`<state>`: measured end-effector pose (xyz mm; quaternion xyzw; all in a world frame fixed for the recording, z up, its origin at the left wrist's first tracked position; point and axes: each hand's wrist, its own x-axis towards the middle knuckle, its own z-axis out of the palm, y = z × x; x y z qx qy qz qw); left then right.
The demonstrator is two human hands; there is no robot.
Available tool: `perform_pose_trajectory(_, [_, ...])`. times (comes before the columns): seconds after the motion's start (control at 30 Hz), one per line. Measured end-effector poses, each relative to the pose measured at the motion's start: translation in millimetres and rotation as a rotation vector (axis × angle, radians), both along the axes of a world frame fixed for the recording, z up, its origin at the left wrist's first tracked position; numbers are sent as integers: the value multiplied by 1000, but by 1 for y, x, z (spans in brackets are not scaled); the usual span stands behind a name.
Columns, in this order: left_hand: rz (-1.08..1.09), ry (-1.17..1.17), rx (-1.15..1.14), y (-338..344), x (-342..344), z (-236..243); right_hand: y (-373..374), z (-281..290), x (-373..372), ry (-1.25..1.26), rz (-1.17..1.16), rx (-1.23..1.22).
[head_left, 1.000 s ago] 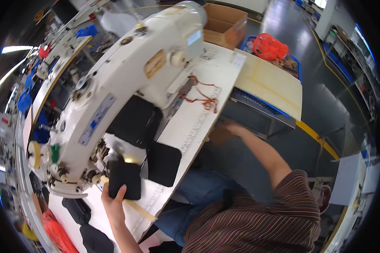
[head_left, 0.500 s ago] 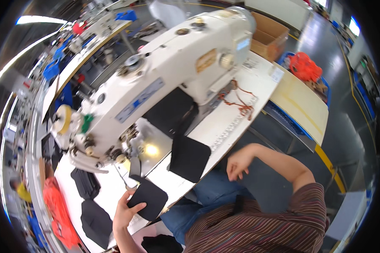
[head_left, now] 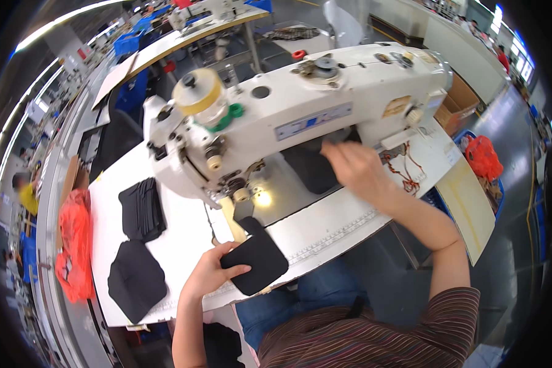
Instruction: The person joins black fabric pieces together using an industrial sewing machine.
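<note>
My left hand (head_left: 218, 270) pinches a black fabric piece (head_left: 257, 260) with rounded corners, thumb on top, at the table's front edge. The upper end of that piece reaches toward the presser foot (head_left: 242, 195) of a white sewing machine (head_left: 288, 110). My right hand (head_left: 362, 172) reaches under the machine's arm, its fingers bent together on more black fabric (head_left: 316, 168) lying on the bed; its fingertips are slightly blurred. To the left sit a stack of folded black pieces (head_left: 142, 210) and a loose black piece (head_left: 137, 279).
Orange-red bags (head_left: 75, 245) lie along the left edge. A thread cone (head_left: 197, 92) stands on the machine head. Brown cords (head_left: 406, 168) lie on the table's right part. Beyond are a cardboard box (head_left: 457, 101) and a blue bin with a red bag (head_left: 483, 156).
My right hand has moved from above my lap to the fabric under the machine's arm. The black fabric near the front edge now lies farther back. The view has turned; my left hand keeps its piece.
</note>
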<state>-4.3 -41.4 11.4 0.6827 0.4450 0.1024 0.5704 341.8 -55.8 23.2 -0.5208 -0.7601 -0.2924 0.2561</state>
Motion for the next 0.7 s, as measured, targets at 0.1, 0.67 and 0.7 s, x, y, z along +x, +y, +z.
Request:
perform_pose_trajectory(0.1, [0,-7,45,1,-2,-6,10,15,-24,-120,0,-13])
perform_pose_trajectory(0.67, [381,608,1029,106,-148,33,21,-5,-100,-5,362,-360])
perform_pose_trajectory(0.7, [387,708,807,110,-147,32,18,-6,-100,16,425,-379])
